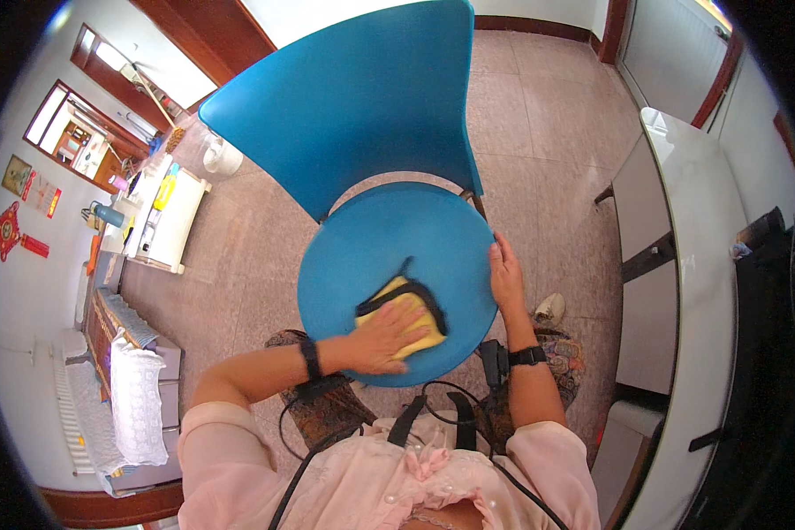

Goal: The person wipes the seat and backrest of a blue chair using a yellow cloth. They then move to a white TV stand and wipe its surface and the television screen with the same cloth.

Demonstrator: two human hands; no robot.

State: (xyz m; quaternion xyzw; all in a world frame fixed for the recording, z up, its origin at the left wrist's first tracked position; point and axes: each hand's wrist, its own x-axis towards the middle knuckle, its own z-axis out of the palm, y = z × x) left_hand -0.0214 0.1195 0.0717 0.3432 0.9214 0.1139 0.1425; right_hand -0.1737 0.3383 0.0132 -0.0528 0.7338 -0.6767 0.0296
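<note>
A blue chair stands before me, its round seat [384, 225] nearest and its curved backrest [371, 99] on the far side. My left hand [387, 336] lies flat, palm down, on a yellow cloth with black edging [424, 342], pressing it against the front half of the seat. The cloth is partly bunched and its near-left part is hidden under the hand. At the seat's right rim, my right hand [506, 275] grips the edge, thumb on top; its other fingers are mostly hidden.
To the right stands a long white glossy cabinet [692, 192]. A low table [182, 218] with bottles and small items is at the left, a white bucket [222, 158] beyond it. Lower left is a seat with a white lace cover [136, 397]. Black cables hang at my front.
</note>
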